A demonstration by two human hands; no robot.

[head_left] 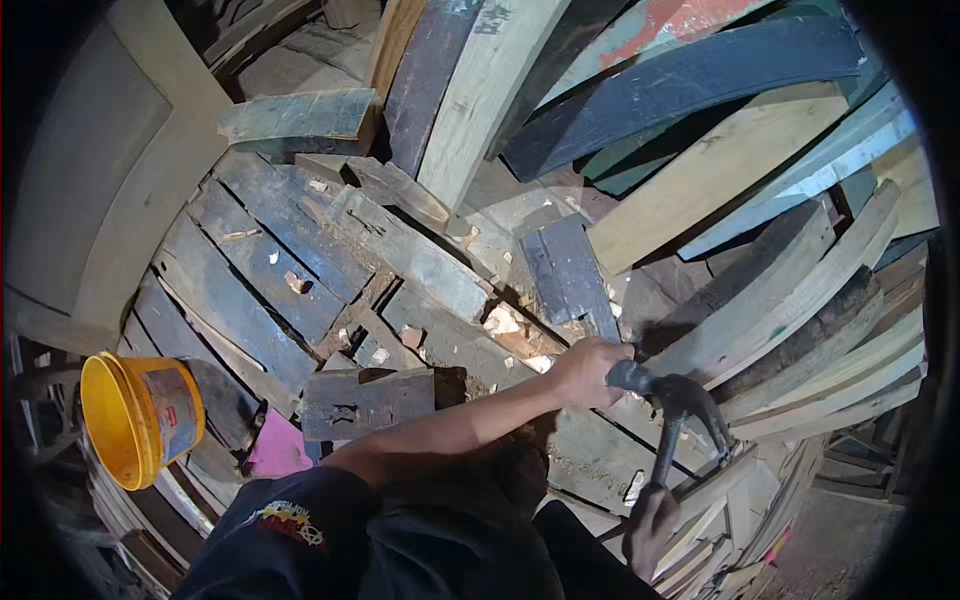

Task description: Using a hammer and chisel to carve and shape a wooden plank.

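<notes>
My left hand reaches across the boards, its fingers curled closed. What they hold, if anything, is hidden. My right hand, in shadow at the lower right, is wrapped round the handle of a claw hammer. The hammer's striking face lies right beside my left fist in this view; I cannot tell if they touch. Its claw points down to the right. Pale broken wood chips lie near my left hand, and a short dark block sits just beyond it.
Worn planks with gaps and debris lie under my arms. Long boards lean at the back and right. A yellow bucket and a pink piece are at left. A framed wooden panel stands far left.
</notes>
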